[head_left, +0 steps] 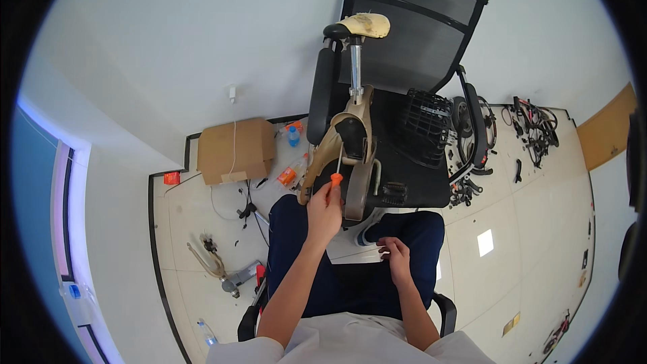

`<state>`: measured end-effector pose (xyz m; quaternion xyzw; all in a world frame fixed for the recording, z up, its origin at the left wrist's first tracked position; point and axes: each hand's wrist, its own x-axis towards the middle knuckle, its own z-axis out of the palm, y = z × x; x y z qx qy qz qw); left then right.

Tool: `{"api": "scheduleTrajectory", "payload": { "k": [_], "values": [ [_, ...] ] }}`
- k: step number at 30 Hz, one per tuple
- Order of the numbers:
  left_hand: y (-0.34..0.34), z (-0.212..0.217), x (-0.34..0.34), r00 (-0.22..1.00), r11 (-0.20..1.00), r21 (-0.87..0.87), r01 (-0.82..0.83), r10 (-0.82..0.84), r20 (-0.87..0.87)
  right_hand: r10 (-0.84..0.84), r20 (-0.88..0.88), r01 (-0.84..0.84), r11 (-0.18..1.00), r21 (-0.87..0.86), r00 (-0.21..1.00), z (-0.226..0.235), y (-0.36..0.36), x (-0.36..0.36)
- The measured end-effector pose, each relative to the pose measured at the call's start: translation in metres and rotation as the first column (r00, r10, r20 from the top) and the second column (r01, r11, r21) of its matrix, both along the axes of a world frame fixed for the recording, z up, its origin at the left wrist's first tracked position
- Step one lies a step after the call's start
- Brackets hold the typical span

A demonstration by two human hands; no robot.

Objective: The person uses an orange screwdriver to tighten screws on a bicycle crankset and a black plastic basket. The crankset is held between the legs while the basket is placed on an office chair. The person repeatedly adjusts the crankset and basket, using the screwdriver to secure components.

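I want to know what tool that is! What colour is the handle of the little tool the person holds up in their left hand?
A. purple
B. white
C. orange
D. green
C: the left hand pinches a thin tool with an orange handle, its metal shaft pointing up at the tan bicycle frame resting on the black chair.

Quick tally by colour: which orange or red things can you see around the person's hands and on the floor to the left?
Orange-handled tool, held in the left hand: 1
Orange bottle-like item on the floor: 1
Red-orange box by the wall: 1
Red-handled tool beside the left knee: 1
Total: 4
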<state>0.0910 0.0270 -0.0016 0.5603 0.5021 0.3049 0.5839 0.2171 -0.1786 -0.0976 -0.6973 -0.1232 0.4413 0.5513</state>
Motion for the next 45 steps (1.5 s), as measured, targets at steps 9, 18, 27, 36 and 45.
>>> {"api": "scheduleTrajectory", "payload": {
  "k": [9,18,27,36,45],
  "values": [
    [0.018,0.005,0.015,0.999,0.970,0.241,0.029,-0.019,-0.042,0.006,0.038,-0.006,1.000,-0.011,0.999,0.000,0.000,-0.001],
    [0.024,0.005,0.017,0.999,0.979,0.200,0.043,-0.036,-0.039,0.008,0.047,-0.007,1.000,-0.018,0.999,0.003,0.002,-0.003],
    [0.053,0.027,0.004,0.731,0.658,-0.666,0.352,0.251,0.635,0.018,0.007,-0.018,1.000,-0.005,1.000,0.000,0.003,-0.003],
    [0.062,0.017,0.008,0.979,0.973,-0.126,0.191,-0.181,0.089,0.034,-0.016,-0.033,0.998,0.046,0.999,-0.002,0.004,-0.004],
    [0.070,0.067,0.010,0.689,0.726,0.387,0.568,-0.163,-0.706,0.088,-0.062,-0.085,0.996,0.036,0.994,0.007,-0.001,-0.002]
  ]
}}
